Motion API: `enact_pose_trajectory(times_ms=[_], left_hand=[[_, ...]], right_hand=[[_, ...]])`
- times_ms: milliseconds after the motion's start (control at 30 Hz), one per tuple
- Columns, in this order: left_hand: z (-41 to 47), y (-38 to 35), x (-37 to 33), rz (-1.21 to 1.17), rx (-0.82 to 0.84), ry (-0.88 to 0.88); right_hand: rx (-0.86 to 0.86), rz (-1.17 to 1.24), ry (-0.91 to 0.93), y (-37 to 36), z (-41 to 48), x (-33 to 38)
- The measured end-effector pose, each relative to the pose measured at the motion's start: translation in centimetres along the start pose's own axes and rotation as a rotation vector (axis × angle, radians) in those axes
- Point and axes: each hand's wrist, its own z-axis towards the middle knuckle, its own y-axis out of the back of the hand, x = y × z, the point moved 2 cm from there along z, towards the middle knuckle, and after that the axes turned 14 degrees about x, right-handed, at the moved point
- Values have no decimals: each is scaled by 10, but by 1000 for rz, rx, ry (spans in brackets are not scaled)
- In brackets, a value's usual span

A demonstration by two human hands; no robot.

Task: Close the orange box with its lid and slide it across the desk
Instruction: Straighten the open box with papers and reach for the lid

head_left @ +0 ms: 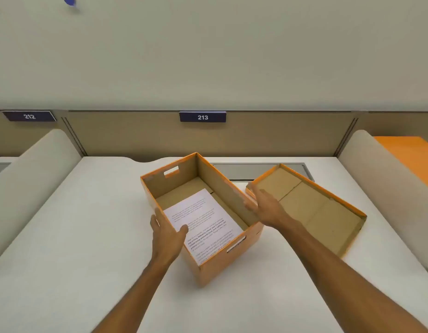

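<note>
An orange cardboard box (222, 265) stands open in the middle of the white desk, turned at an angle. Printed white sheets of paper (205, 222) lie flat on its bottom. Its orange lid (314, 207) lies upside down on the desk just right of the box, brown inside facing up. My left hand (166, 233) is at the box's left wall, fingers apart, thumb over the rim and above the paper. My right hand (264, 207) hovers, blurred, between the box's right wall and the lid's near-left corner, fingers spread, holding nothing.
The white desk (88, 236) is bounded by curved beige dividers at left (35, 179) and right (381, 179) and a tan back panel with a "213" sign (202, 117). An orange surface (410, 155) shows beyond the right divider. A grey recessed tray (244, 170) runs along the back.
</note>
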Motion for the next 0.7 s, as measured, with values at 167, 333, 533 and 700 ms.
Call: enact_pose_trajectory(times_ms=[167, 333, 533, 700], left_hand=[[13, -7, 25, -124, 80, 55], [20, -3, 34, -258, 124, 49], [17, 21, 30, -266, 226, 0], [-5, 30, 34, -246, 354, -6]], right_hand=[[43, 68, -123, -8, 21, -13], [30, 154, -121, -13, 19, -13], [57, 445, -145, -23, -21, -20], [171, 869, -43, -39, -81, -13]])
